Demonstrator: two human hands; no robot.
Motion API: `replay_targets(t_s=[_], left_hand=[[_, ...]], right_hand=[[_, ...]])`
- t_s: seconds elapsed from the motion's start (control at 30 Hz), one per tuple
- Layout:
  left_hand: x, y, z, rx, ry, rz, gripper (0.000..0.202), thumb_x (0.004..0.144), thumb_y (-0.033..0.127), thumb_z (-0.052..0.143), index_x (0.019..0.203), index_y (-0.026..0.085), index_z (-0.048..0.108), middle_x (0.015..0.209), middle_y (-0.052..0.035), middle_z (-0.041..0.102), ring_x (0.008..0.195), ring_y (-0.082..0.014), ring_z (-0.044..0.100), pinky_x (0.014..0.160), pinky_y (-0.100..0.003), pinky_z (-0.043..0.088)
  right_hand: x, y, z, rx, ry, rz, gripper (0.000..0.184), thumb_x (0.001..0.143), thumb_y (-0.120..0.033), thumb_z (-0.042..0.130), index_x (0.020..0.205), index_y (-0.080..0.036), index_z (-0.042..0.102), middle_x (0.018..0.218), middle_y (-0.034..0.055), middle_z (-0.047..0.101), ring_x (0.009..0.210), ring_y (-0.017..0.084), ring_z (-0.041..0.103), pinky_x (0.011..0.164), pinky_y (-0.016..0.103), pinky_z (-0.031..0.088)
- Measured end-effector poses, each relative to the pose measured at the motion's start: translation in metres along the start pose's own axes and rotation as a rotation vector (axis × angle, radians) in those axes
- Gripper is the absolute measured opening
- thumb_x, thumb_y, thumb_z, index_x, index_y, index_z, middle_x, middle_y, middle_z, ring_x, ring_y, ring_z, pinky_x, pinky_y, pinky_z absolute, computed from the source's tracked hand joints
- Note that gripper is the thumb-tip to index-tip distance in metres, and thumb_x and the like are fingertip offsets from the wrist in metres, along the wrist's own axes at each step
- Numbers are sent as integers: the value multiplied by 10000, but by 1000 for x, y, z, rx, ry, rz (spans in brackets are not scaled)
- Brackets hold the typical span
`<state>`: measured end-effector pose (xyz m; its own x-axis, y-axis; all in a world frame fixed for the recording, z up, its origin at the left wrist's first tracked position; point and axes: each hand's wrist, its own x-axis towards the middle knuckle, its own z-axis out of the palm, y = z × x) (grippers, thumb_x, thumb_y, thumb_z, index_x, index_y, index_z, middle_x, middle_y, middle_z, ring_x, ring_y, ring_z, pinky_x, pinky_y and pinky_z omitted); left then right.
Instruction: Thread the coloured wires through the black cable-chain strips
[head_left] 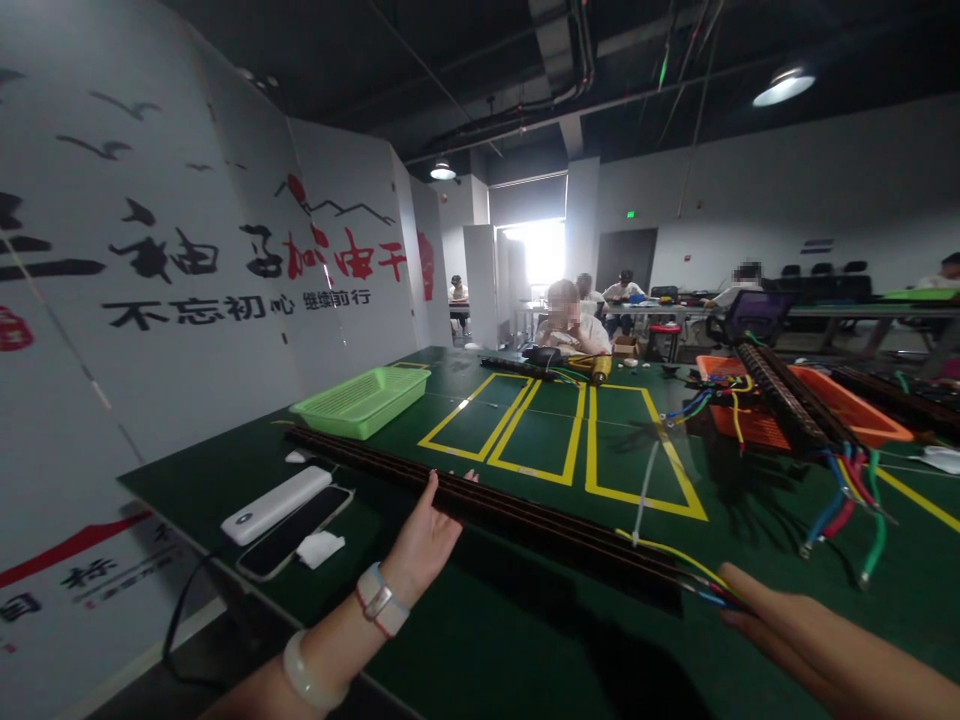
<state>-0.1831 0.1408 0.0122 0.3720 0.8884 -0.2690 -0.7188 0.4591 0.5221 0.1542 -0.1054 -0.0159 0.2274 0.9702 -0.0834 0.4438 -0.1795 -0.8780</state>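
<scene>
A long dark ribbed bar (525, 515) stretches across the green table (525, 640) from the left toward me, a little above the surface with its shadow under it. Yellow, blue and red wires (697, 580) trail from its near right end. My left hand (424, 535) reaches up to the bar's middle; its fingers curl round the bar from below and the thumb shows above. My right hand (757, 605) closes on the wire end at the lower right, with the fingertips mostly hidden. A watch and a pale bangle sit on my left wrist.
A green basket (364, 400) stands at the back left. A white power bank (274, 505), a phone (296, 530) and a tissue (321, 548) lie near the left edge. An orange tray (847, 405) holds more wired bars. Yellow tape rectangles (570, 440) mark the middle. A person (570, 325) sits at the far end.
</scene>
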Motion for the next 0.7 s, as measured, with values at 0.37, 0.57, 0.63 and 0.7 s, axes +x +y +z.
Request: replay_targets(t_s=[0.37, 0.57, 0.63, 0.7], left_hand=[[53, -3, 2, 148, -63, -7, 345, 891, 316, 454, 1051, 33, 572, 1015, -176, 642, 989, -228, 617, 900, -349, 511], [71, 5, -6, 232, -25, -24, 343, 895, 302, 445, 1106, 48, 542, 1029, -167, 637, 983, -212, 618, 889, -338, 507], [76, 9, -10, 266, -21, -42, 339, 889, 293, 455, 1116, 54, 535, 1040, -167, 631, 989, -211, 614, 888, -340, 503], [80, 16, -12, 297, -21, -58, 325, 890, 281, 445, 1110, 58, 535, 1035, -167, 627, 987, -209, 612, 887, -344, 499]], right_hand=[[40, -34, 13, -274, 93, -178, 318, 778, -431, 575, 1028, -236, 590, 1045, 94, 642, 954, 321, 590, 865, 431, 445], [61, -31, 23, -300, 45, -251, 305, 868, -432, 486, 1064, -209, 558, 1064, 100, 618, 946, 275, 573, 834, 366, 436], [67, -31, 26, -298, 31, -277, 286, 889, -429, 460, 1031, -200, 555, 1037, 98, 620, 928, 258, 572, 803, 338, 441], [73, -33, 30, -286, 17, -296, 271, 903, -425, 440, 1002, -197, 547, 1003, 90, 622, 893, 236, 573, 771, 311, 441]])
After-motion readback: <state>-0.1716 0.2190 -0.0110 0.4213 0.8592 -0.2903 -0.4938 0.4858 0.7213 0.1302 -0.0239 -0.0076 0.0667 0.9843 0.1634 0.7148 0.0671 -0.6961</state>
